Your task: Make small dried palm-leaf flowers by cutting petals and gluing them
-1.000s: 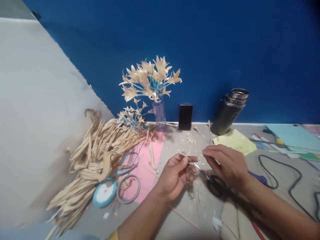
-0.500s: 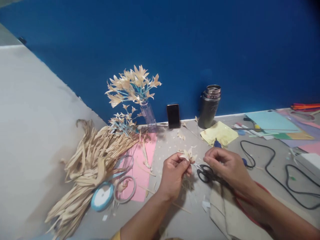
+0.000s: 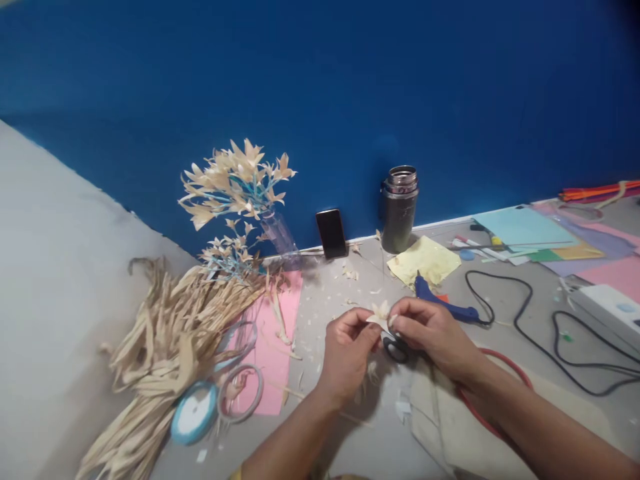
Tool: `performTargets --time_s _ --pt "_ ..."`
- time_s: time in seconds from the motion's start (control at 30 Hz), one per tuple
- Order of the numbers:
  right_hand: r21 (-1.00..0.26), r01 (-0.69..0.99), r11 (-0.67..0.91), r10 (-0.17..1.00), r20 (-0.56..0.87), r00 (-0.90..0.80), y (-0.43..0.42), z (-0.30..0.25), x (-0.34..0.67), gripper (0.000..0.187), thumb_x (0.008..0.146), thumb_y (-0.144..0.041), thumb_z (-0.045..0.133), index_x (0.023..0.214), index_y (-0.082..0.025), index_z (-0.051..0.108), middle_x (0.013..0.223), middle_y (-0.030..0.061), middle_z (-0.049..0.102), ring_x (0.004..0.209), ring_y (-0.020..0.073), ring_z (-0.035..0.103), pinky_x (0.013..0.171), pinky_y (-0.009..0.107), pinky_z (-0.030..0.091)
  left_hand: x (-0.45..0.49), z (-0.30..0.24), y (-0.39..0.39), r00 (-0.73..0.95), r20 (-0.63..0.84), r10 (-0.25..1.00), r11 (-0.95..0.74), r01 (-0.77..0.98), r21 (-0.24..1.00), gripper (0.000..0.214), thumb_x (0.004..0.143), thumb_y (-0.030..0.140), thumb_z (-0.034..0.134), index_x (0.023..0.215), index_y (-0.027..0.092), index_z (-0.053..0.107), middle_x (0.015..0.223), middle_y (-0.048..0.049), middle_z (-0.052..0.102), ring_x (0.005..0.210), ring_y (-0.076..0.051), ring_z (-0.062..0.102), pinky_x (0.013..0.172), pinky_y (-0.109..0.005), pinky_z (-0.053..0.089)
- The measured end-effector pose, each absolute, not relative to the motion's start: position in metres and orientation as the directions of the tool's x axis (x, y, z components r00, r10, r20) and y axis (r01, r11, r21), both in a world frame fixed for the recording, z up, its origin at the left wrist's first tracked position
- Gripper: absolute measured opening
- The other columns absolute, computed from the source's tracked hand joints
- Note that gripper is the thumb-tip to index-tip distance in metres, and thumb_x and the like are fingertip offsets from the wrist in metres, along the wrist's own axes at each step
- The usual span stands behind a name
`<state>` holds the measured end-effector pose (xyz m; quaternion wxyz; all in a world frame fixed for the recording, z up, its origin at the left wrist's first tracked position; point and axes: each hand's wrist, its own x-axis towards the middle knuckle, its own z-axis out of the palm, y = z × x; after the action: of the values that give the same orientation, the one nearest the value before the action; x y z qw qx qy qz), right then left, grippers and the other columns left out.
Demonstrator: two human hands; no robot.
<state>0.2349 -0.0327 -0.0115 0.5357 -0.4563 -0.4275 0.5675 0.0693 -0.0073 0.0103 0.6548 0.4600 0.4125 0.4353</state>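
My left hand (image 3: 347, 350) pinches the base of a small cream husk flower (image 3: 380, 313) above the grey table. From the right, my right hand (image 3: 430, 333) reaches in, its fingertips pinched on the flower's petals. Black-handled scissors (image 3: 395, 348) lie on the table just beneath both hands, partly hidden by them. A blue glue gun (image 3: 443, 305) rests just behind my right hand.
A pile of dried husk strips (image 3: 165, 347) lies at left beside a pink sheet (image 3: 273, 347) and tape rolls (image 3: 195, 413). A vase of finished flowers (image 3: 240, 183), a phone (image 3: 332, 233) and a steel flask (image 3: 399, 208) stand by the blue wall. Black cables (image 3: 540, 327) and coloured papers (image 3: 550, 237) lie at right.
My right hand moved left, off the scissors, and now pinches the flower held by my left hand. The view has swung right, showing the glue gun and more of the papers.
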Motion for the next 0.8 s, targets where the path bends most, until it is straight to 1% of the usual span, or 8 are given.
performTargets --time_s 0.07,0.17,0.23,0.33,0.4,0.57,0.7,0.8 --pt "-0.972 -0.225 -0.073 0.997 -0.080 0.024 -0.031 -0.014 0.235 0.032 0.078 -0.045 0.080 0.074 -0.016 0.066 0.059 -0.0044 0.051 0.052 0.0069 0.037 0.049 0.022 0.026 0.072 0.009 -0.004 0.292 -0.160 0.943 0.226 -0.206 0.952 0.020 0.071 0.027 0.080 0.073 0.014 0.065 0.055 0.0011 0.060 0.052 -0.009 0.053 0.054 -0.021 0.041" --pt "-0.923 -0.368 -0.110 0.988 -0.141 0.057 -0.028 -0.019 0.234 0.032 0.079 -0.046 0.079 0.075 -0.017 0.065 0.054 -0.0066 0.045 0.048 0.0060 0.032 0.047 0.022 0.021 0.074 0.005 0.002 0.315 -0.238 0.919 0.338 -0.315 0.887 0.026 0.070 0.031 0.083 0.073 0.014 0.064 0.067 -0.0022 0.067 0.053 -0.008 0.054 0.053 -0.021 0.042" --pt "-0.886 -0.447 -0.121 0.984 -0.166 0.063 -0.026 -0.021 0.235 0.033 0.078 -0.046 0.079 0.076 -0.017 0.065 0.056 -0.0053 0.050 0.046 0.0048 0.030 0.046 0.022 0.018 0.074 0.003 0.006 0.340 -0.300 0.891 0.427 -0.404 0.809 0.030 0.067 0.032 0.086 0.073 0.013 0.064 0.077 -0.0036 0.069 0.053 -0.007 0.054 0.051 -0.020 0.041" --pt "-0.872 -0.476 -0.113 0.980 -0.178 0.092 -0.025 -0.024 0.236 0.033 0.077 -0.046 0.081 0.077 -0.016 0.066 0.064 -0.0017 0.059 0.046 0.0037 0.030 0.045 0.022 0.018 0.075 0.000 0.007 0.379 -0.350 0.856 0.506 -0.480 0.717 0.032 0.065 0.029 0.089 0.073 0.013 0.062 0.085 -0.0049 0.071 0.055 -0.006 0.054 0.050 -0.019 0.041" --pt "-0.887 -0.452 -0.100 0.978 -0.171 0.120 -0.025 -0.025 0.237 0.032 0.077 -0.046 0.081 0.078 -0.016 0.067 0.064 -0.0019 0.059 0.046 0.0041 0.032 0.045 0.021 0.020 0.076 -0.002 0.006 0.390 -0.357 0.849 0.519 -0.485 0.704 0.032 0.066 0.029 0.088 0.075 0.013 0.062 0.085 -0.0055 0.071 0.056 -0.007 0.055 0.051 -0.019 0.042" --pt "-0.958 -0.273 -0.091 0.979 -0.136 0.152 -0.029 -0.025 0.238 0.031 0.081 -0.047 0.076 0.080 -0.017 0.068 0.056 -0.0042 0.051 0.050 0.0079 0.039 0.047 0.022 0.027 0.083 -0.005 0.001 0.380 -0.319 0.868 0.469 -0.420 0.777 0.027 0.074 0.032 0.082 0.080 0.013 0.063 0.059 -0.0005 0.063 0.049 -0.008 0.053 0.050 -0.019 0.040" --pt "-0.991 -0.130 -0.039 0.987 -0.058 0.151 -0.032 -0.020 0.237 0.031 0.079 -0.047 0.076 0.078 -0.017 0.068 0.064 -0.0003 0.062 0.056 0.0117 0.050 0.053 0.025 0.040 0.087 -0.008 0.000 0.324 -0.296 0.899 0.421 -0.446 0.790 0.028 0.071 0.030 0.083 0.073 0.014 0.061 0.057 0.0007 0.061 0.049 -0.008 0.051 0.049 -0.019 0.039" --pt "-0.988 -0.151 -0.022 0.990 -0.042 0.133 -0.033 -0.020 0.236 0.030 0.080 -0.046 0.076 0.082 -0.017 0.067 0.069 0.0019 0.068 0.061 0.0143 0.058 0.058 0.027 0.046 0.088 -0.010 -0.001 0.294 -0.297 0.908 0.407 -0.463 0.788 0.029 0.068 0.029 0.085 0.072 0.014 0.061 0.058 0.0013 0.062 0.048 -0.007 0.050 0.048 -0.019 0.038"
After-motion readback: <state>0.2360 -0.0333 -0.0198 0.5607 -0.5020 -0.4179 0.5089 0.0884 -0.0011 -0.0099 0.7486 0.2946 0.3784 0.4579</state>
